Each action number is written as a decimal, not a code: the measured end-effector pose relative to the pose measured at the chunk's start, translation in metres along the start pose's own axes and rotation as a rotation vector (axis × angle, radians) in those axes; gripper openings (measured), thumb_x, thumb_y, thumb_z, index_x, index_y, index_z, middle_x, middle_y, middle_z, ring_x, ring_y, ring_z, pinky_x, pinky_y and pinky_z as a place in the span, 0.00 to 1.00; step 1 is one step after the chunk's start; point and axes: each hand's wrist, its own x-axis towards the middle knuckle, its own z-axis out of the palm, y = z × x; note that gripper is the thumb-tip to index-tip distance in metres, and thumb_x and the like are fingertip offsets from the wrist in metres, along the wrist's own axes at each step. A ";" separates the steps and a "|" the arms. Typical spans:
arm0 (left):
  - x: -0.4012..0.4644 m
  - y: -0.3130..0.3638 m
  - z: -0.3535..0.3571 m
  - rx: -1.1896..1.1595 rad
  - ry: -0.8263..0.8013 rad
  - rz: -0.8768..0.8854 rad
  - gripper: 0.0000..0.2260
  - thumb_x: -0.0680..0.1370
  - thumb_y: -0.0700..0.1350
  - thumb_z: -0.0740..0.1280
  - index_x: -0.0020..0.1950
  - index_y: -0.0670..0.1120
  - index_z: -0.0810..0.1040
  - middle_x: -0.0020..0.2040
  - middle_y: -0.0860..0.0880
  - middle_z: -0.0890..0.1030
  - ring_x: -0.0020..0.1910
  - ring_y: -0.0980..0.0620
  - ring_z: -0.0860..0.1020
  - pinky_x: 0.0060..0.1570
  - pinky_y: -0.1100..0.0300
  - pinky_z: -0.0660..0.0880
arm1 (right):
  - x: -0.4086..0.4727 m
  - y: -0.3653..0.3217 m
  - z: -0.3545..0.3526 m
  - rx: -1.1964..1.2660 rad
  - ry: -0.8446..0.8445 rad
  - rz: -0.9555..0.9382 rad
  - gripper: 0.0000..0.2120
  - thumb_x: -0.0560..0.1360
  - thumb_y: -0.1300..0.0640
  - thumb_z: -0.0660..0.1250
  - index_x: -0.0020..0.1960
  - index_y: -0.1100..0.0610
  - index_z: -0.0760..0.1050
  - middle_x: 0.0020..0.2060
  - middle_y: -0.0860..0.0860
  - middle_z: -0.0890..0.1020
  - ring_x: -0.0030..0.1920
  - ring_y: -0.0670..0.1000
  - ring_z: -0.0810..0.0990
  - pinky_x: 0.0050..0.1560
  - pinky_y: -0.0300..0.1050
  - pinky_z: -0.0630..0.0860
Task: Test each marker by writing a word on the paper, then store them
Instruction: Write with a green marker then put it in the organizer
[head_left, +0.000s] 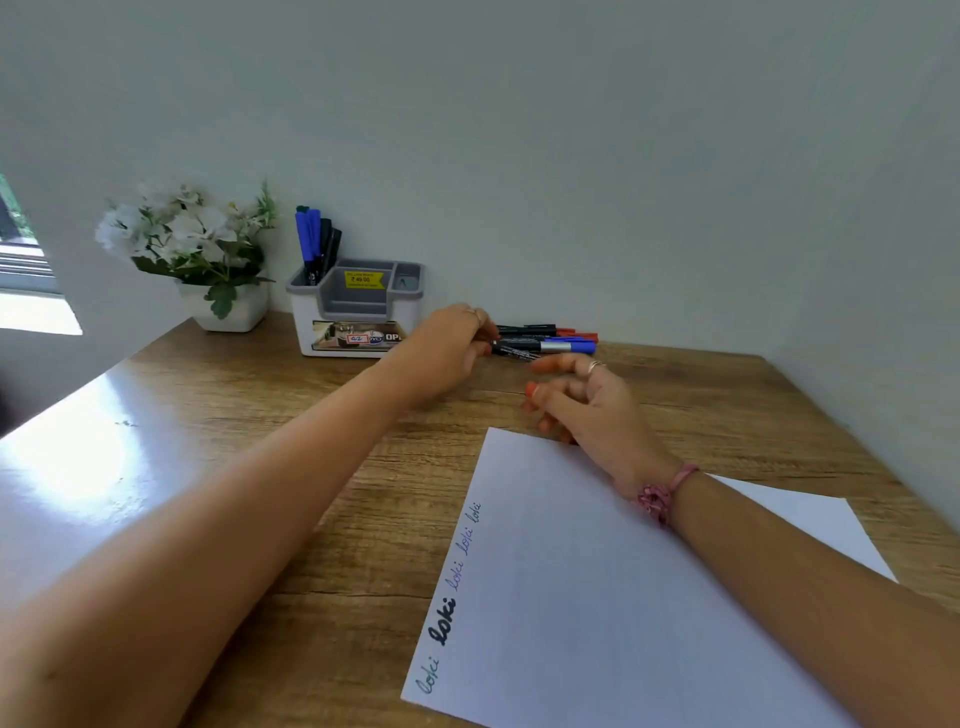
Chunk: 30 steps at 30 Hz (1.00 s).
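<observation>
Wooden table (332, 530) is seen with a white organizer (356, 312) standing near the wall. Just right of the organizer a small pile of markers (550, 340) is laid on the wood. The left hand (447, 348) is reached to this pile, and the end of a black marker (514, 352) is pinched by its fingers. The right hand (582, 400) is held in front of the pile with fingers loosely curled and nothing in them. Several markers are stood upright in the left compartment of the organizer (314, 241). In front of the organizer, to the right, a white paper (623, 597) is laid, with "loki" written five times along its left edge. Left of the organizer a pot of white flowers (197, 249) is placed.
</observation>
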 end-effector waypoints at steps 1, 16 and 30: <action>-0.005 0.004 -0.008 -0.022 0.027 0.031 0.12 0.79 0.40 0.61 0.61 0.42 0.75 0.58 0.44 0.77 0.58 0.47 0.74 0.58 0.62 0.68 | 0.001 0.000 -0.001 0.012 0.056 0.000 0.11 0.75 0.62 0.67 0.56 0.57 0.73 0.32 0.50 0.80 0.27 0.41 0.76 0.29 0.34 0.71; -0.061 0.047 -0.041 -0.463 -0.011 0.147 0.24 0.76 0.48 0.68 0.70 0.48 0.65 0.63 0.51 0.75 0.58 0.60 0.75 0.59 0.66 0.73 | -0.009 -0.008 0.001 0.113 0.002 0.000 0.08 0.77 0.60 0.62 0.44 0.54 0.79 0.33 0.50 0.81 0.34 0.46 0.76 0.38 0.41 0.72; -0.068 0.012 0.006 -0.109 -0.099 0.238 0.11 0.81 0.52 0.55 0.44 0.47 0.66 0.38 0.58 0.68 0.35 0.60 0.68 0.34 0.64 0.62 | -0.005 -0.016 -0.005 0.053 -0.221 0.062 0.15 0.76 0.52 0.63 0.55 0.61 0.80 0.49 0.58 0.85 0.51 0.56 0.83 0.53 0.46 0.79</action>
